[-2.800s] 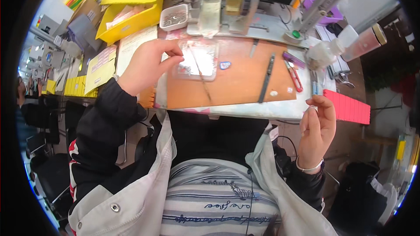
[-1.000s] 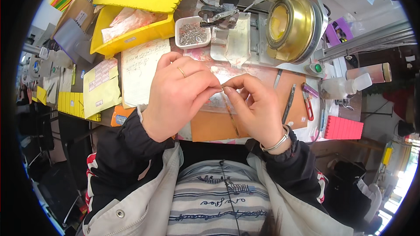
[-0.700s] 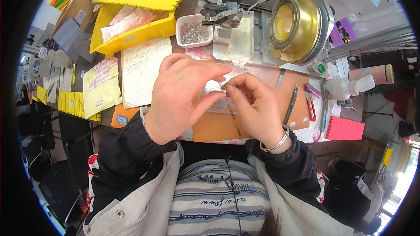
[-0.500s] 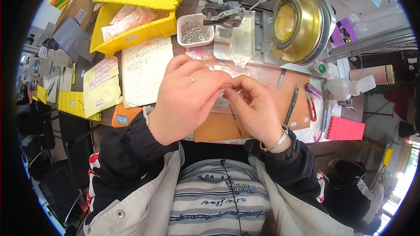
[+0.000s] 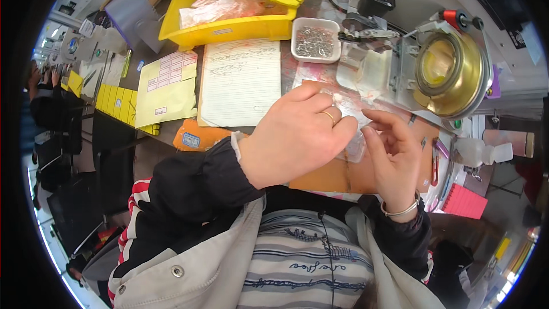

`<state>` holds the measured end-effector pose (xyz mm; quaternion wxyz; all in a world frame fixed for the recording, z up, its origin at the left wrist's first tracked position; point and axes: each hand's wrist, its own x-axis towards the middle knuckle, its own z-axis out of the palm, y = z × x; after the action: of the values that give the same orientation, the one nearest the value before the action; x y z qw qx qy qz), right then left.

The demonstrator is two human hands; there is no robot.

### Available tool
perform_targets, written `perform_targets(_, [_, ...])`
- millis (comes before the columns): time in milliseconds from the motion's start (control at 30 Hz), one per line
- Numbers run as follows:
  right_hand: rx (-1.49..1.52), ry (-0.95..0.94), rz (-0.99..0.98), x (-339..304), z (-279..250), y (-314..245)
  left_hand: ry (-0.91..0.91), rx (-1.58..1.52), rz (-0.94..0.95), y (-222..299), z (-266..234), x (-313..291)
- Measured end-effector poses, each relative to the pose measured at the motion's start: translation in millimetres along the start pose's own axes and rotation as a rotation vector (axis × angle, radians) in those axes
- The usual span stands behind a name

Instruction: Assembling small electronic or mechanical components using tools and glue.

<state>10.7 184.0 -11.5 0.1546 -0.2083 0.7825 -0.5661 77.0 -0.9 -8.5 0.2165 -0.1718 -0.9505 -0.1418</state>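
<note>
Over the middle of the bench my left hand is closed, its back toward me and a ring on one finger. Its curled fingertips are hidden, so I cannot make out what they hold. Close to its right side is my right hand, wearing a bracelet. The thumb and forefinger there are bent, with a small gap between their tips and nothing visible in it. Beneath and between the hands lies a clear plastic bag, partly covered, over a brown mat.
A white tray of small metal pieces sits beyond the hands, beside a bench machine with a gold-coloured wheel. At left are a yellow bin, a lined notebook and a yellow envelope. A pink block lies at right.
My hands, whose fingertips met before, are now slightly apart. My right thumb and forefinger have parted. The whole view has shifted, so the bench appears farther right.
</note>
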Motion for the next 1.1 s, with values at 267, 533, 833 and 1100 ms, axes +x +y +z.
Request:
perform_targets(267, [0.145, -0.062, 0.113, 6, 1, -6, -0.047, -0.117, -0.041, -10, -6, -5])
perform_targets(533, [0.792, 0.08, 0.268, 24, 23, -23, 0.035, -0.433, -0.228, -22, -24, -2])
perform_targets(833, [1.128, 0.242, 0.187, 76, 36, -43, 0.059, -0.441, -0.292, -31, -35, 19])
perform_targets(1100, [1.176, 0.388, 0.283, 75, 45, -34, 0.118, -0.665, -0.455, -47, -52, 44])
